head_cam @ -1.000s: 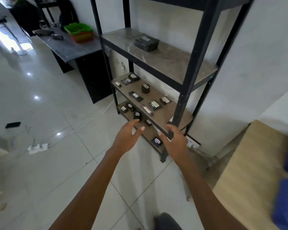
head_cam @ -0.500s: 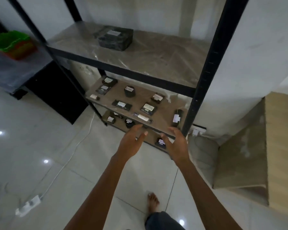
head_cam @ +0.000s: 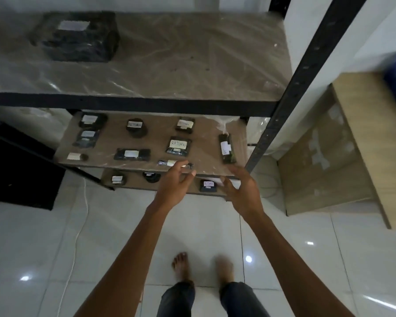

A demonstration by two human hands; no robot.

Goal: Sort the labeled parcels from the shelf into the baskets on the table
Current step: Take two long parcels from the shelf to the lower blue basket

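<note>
Head view: left hand (head_cam: 173,187) and right hand (head_cam: 240,193), fingers (head_cam: 189,176) wide, empty, before shelf edge (head_cam: 128,167).

Black parcels (head_cam: 144,154) (white labels (head_cam: 178,144)) on a tan shelf (head_cam: 204,147).

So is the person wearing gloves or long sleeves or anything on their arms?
No. The left hand and right hand are both bare, with no gloves. I can see no rings, watch or bracelet. The left arm and right arm are bare too, with no sleeves anywhere in the picture.
</note>
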